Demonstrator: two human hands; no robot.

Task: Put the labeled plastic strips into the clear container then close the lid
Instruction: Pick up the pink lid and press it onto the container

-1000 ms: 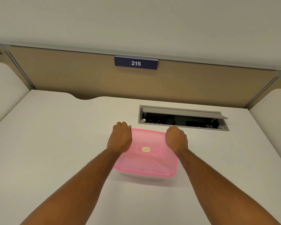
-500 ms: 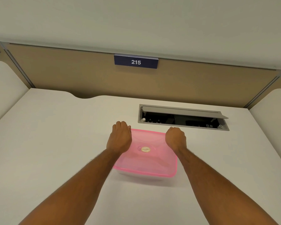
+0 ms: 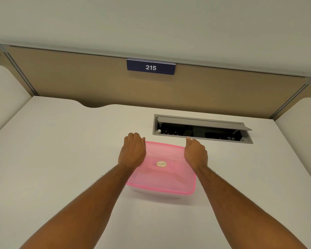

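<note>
A pink translucent lid point(image 3: 162, 178) with a small oval sticker point(image 3: 161, 164) lies on top of the clear container point(image 3: 156, 194), whose pale wall shows just below the lid's near edge. My left hand point(image 3: 133, 151) rests palm down on the lid's far left corner, fingers curled over the edge. At the far right corner my right hand point(image 3: 196, 153) presses down on the lid, fingers bent. Faint shapes show through the lid; the labeled strips cannot be made out.
The container stands on a white desk point(image 3: 61, 159). Behind it, an open grey cable hatch point(image 3: 201, 129) is set into the desk. A tan partition with a blue sign "215" point(image 3: 150, 67) closes the back. White side panels stand left and right.
Both hands stay on the lid's far corners. The right hand has shifted slightly, its fingers a little less curled. The lid and container have not moved.
</note>
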